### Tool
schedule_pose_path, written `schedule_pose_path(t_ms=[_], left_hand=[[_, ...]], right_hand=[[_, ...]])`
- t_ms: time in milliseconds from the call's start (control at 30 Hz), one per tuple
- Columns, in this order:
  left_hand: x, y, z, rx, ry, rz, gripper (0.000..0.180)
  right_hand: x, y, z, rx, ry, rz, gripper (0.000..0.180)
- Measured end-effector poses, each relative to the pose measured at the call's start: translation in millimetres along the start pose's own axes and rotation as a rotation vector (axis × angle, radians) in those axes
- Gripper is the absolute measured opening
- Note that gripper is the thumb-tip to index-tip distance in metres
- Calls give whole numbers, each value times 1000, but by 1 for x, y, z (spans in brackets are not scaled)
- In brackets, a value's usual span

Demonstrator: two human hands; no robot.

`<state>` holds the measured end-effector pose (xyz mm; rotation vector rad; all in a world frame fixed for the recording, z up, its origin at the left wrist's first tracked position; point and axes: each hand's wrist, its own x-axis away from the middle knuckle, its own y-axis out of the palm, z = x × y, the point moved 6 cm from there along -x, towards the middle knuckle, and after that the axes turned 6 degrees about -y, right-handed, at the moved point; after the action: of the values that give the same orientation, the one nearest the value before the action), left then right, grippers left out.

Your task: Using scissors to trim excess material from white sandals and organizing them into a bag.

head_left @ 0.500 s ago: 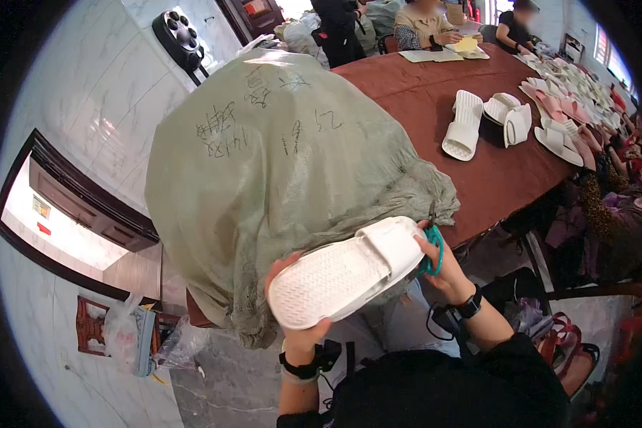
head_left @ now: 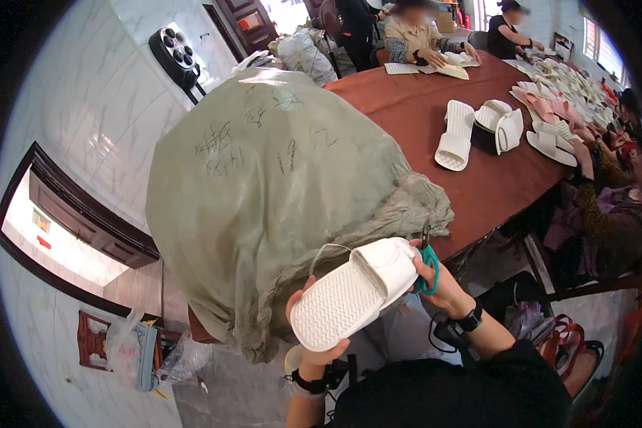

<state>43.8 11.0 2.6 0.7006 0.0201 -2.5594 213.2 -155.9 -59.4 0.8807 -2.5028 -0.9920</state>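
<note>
A white slide sandal [head_left: 339, 303] is held between my two hands over the table's near edge, sole down and tilted. My left hand [head_left: 322, 354] grips its heel end from below, fingers curled round the edge. At the toe end, my right hand [head_left: 442, 285] holds the sandal beside its wide strap. Teal-handled scissors [head_left: 426, 269] hang in that same hand, blades pointing away from me. Along the sandal's far side arches a thin pale strip [head_left: 329, 247]; where it ends is hidden. Just beyond lies the bunched mouth of a big grey-green sack [head_left: 264, 185].
On the brown-covered table [head_left: 478, 192] stand a white slide [head_left: 455, 135] and two more white slides [head_left: 499, 125]. A heap of sandals [head_left: 578, 85] lies at the far right, where another person's hand [head_left: 583, 153] reaches in. Other people sit or stand along the far side.
The sandal has shifted right and a little toward me, both hands moving with it. The thin pale strip now shows beyond it. A person across the table has moved their hands over the papers.
</note>
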Motion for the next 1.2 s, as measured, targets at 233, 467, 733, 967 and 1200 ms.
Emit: schedule_pose_path(t_ms=[233,467,733,967,1200], left_hand=[[-13,-16,17,-894,-141,-164,102],[-23,-11,26,-1259,249,-25,21],[-13,-6,5,-1171,93,-43,21],[-9,5,7,-692,115,129,26],[11,17,12,-586,84,20,22]], right_hand=[[-35,-40,-38,58,-134,13,36],[-94,-46,-69,577,-288,28,41],[-46,-23,-62,572,-223,8,47],[26,28,19,454,234,-734,54],[0,43,36,519,344,-602,47]])
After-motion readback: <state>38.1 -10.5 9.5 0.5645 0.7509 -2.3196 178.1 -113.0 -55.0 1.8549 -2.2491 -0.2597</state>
